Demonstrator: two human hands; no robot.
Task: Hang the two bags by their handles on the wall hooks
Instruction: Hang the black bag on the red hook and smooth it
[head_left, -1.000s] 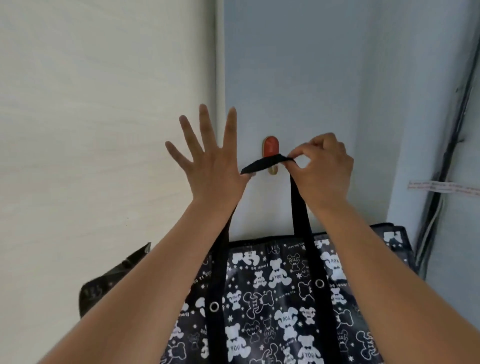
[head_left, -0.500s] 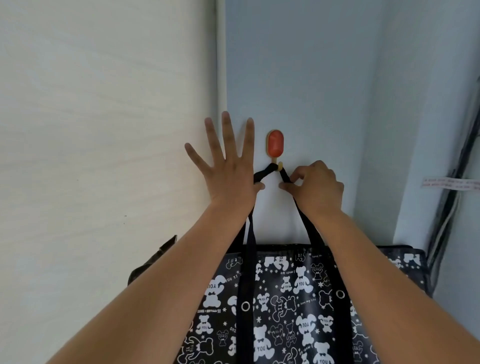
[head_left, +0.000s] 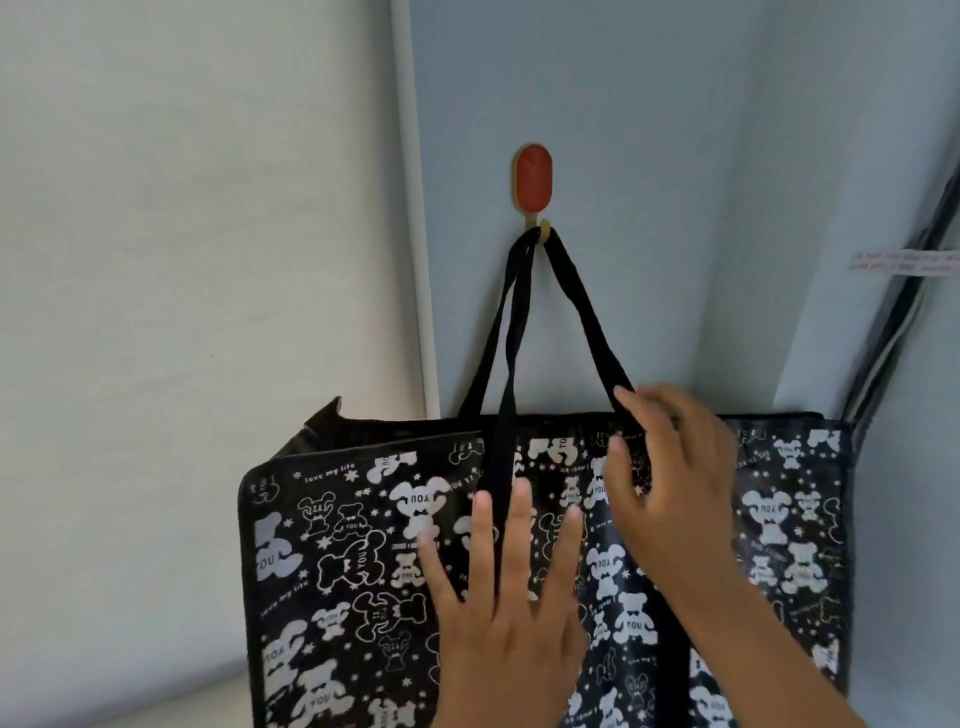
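Pale blue wall (head_left: 597, 104) meets a whitish panel (head_left: 182, 260); dark cables (head_left: 893, 322) at right

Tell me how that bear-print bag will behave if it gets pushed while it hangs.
The bear-print bag would probably swing, since only its handles over the hook carry it. Its buckled top corner suggests floppy walls. The glossy surface may be slippery.

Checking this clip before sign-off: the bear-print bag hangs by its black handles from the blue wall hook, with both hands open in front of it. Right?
Not quite: the hook is red, not blue, as the head view shows. The bag does hang from it by its black handles, with the left hand and right hand open in front.
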